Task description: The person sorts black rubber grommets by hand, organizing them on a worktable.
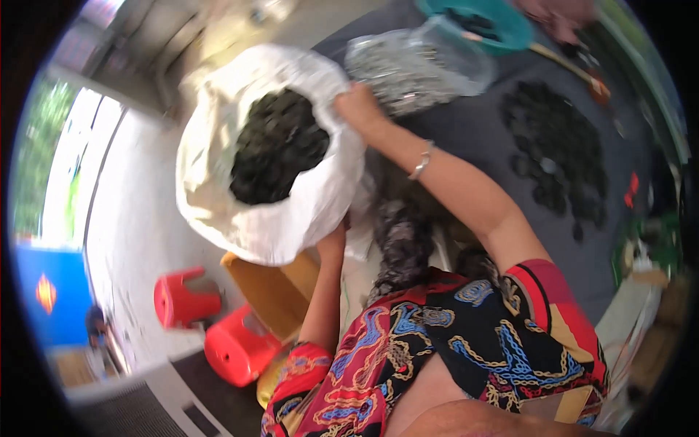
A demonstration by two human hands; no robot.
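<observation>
The white sack (207, 160) is left of the dark surface (480, 131), black pieces (280, 146) inside. My right hand (360, 109) grips its rim, apparently to hold the mouth open; my left hand (336, 234), grip hidden, is at the near side, probably for support.

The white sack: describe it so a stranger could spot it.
From the dark grey surface, look left to the person's right hand. It grips the white sack: unlike the clear plastic bag nearby, this one is opaque, with black pieces inside.
</observation>
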